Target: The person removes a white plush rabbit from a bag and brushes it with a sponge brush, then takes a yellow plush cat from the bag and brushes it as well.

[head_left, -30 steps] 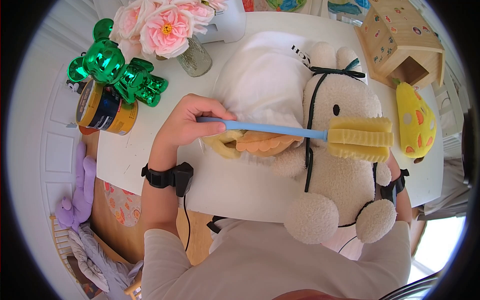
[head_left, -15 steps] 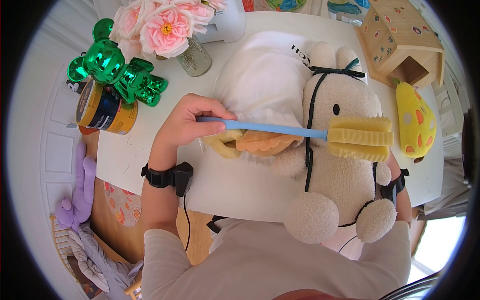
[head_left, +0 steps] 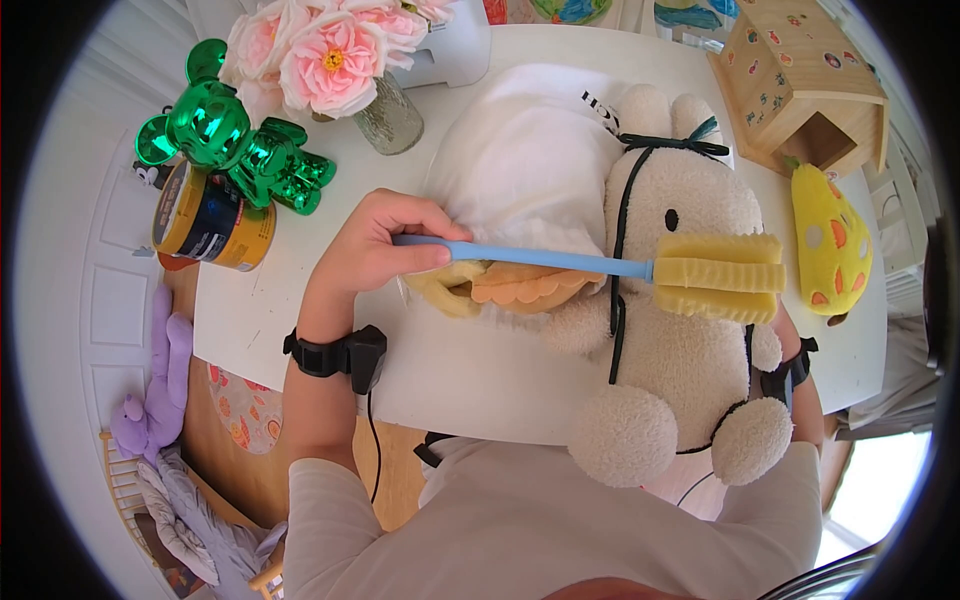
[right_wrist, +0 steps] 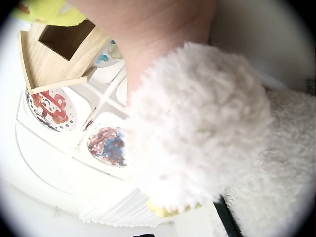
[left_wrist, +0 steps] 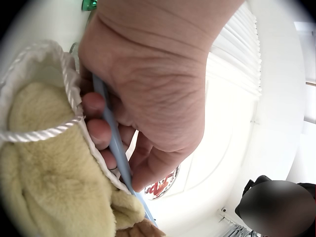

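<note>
My left hand (head_left: 390, 245) pinches the end of the light blue handle of a sponge bottle brush (head_left: 545, 258). Its ridged yellow head (head_left: 718, 278) overlaps the body of a cream plush toy (head_left: 690, 350) with dark green cord round it. In the left wrist view, the fingers curl about the handle beside a white drawstring bag (left_wrist: 37, 133), out of which pokes a pale yellow plush (left_wrist: 64, 168). My right hand (head_left: 785, 318) is at the plush toy's far side, mostly hidden. In the right wrist view, a fluffy paw (right_wrist: 197, 123) covers its fingers.
To the left stand a shiny green bear figure (head_left: 215, 125), a yellow-and-black tub (head_left: 215, 220) and pink roses in a glass vase (head_left: 390, 115). A wooden house (head_left: 800, 85) and a yellow spotted plush (head_left: 832, 240) are at the right of the white table (head_left: 470, 390).
</note>
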### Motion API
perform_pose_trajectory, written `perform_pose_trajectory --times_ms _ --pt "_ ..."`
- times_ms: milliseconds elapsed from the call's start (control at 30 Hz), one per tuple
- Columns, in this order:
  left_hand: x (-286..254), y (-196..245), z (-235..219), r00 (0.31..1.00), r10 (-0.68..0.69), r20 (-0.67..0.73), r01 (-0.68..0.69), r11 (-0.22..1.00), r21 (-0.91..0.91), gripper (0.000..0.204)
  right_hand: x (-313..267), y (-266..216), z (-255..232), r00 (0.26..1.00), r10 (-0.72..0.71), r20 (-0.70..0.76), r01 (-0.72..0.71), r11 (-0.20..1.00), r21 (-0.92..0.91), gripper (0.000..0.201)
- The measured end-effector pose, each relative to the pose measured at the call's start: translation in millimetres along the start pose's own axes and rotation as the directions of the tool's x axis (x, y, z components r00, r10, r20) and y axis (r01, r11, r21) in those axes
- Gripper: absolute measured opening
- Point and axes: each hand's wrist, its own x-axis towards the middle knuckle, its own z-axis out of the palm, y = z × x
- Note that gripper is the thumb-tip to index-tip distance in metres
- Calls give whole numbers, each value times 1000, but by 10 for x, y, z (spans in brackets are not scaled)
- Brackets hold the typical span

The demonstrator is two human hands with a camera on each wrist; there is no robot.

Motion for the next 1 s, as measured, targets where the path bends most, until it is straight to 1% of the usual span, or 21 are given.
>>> perform_pose_trajectory --times_ms 133,233,333,1000 --pt "0 -15 -43 998 39 51 -41 999 28 16 3 -23 40 1000 -6 10 6 1000 -8 64" --pt "3 7 -13 1000 10 13 -10 1000 28 19 -10 -39 48 1000 -7 9 7 1000 -11 64" --pt "3 14 -8 1000 2 9 -3 1000 23 19 -18 -46 60 1000 -7 9 7 1000 -16 64" --pt "6 3 5 1000 25 -9 -25 999 42 19 -51 -104 91 1000 -4 9 4 1000 -30 66"
